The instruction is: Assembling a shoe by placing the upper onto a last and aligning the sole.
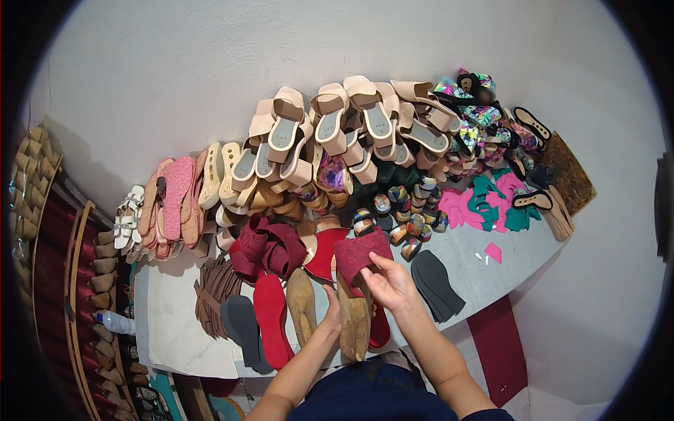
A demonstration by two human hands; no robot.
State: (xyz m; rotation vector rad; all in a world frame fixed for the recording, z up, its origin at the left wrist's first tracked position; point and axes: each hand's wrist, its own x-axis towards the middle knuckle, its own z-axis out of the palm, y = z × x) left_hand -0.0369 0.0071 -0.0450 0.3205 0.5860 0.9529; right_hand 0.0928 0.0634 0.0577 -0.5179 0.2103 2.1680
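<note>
A worn wooden shoe last stands toe up in front of me, with a dark red shoe upper over its toe end. My left hand grips the last from its left side; part of that hand is hidden behind the wood. On the upper's right edge, my right hand pinches the material between thumb and fingers. A second wooden last lies to the left, beside a red sole and grey soles. Beyond them is a pile of dark red uppers.
Beige heeled sandals are stacked along the wall. Multicoloured heels sit behind my right hand, with dark grey soles to its right. Brown strips lie at left; pink and green scraps are at right. A shelf of lasts stands left.
</note>
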